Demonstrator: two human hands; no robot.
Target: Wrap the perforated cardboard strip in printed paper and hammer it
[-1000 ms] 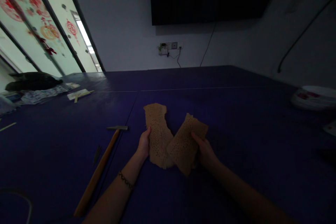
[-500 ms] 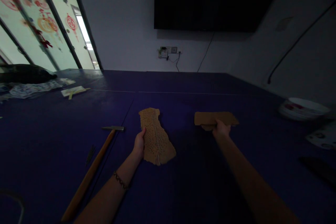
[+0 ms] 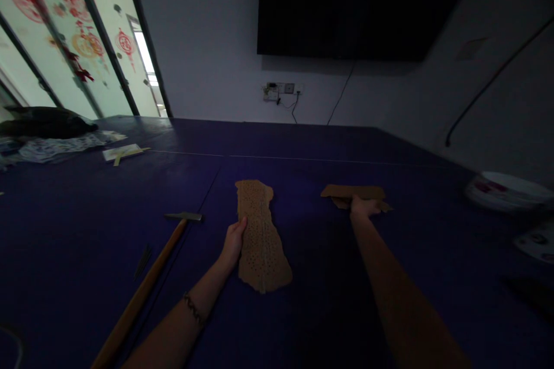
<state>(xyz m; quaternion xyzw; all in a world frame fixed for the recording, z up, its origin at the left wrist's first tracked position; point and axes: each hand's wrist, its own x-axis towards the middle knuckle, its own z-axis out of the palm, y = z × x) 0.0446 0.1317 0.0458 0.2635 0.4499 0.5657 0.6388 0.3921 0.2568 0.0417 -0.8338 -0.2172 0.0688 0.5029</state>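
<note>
My left hand [image 3: 234,238] grips the left edge of a tan sheet pierced with many small holes [image 3: 263,242], its thumb on top. The sheet has an uneven outline and a lengthwise strip down its middle; it looks like cardboard, though I cannot be sure. Out to the right, my right hand [image 3: 363,206] is closed on a second, plain brown piece [image 3: 346,191] that seems folded or tilted, with a flap under it. Left of my left arm lies a hammer [image 3: 184,216] with a long wooden handle. Several thin dark nails or pins [image 3: 142,262] rest beside that handle.
The table [image 3: 194,184] has a dark blue-purple top. A white bowl [image 3: 506,190] stands at the right, a patterned light object [image 3: 536,242] nearer. At the far left are a dark bag [image 3: 47,124], crumpled patterned plastic [image 3: 64,147] and a small white packet [image 3: 123,152].
The perforated sheet has turned slightly and its lower end sits nearer me. The brown piece in my right hand has tilted, showing a narrower face. The view has shifted a little.
</note>
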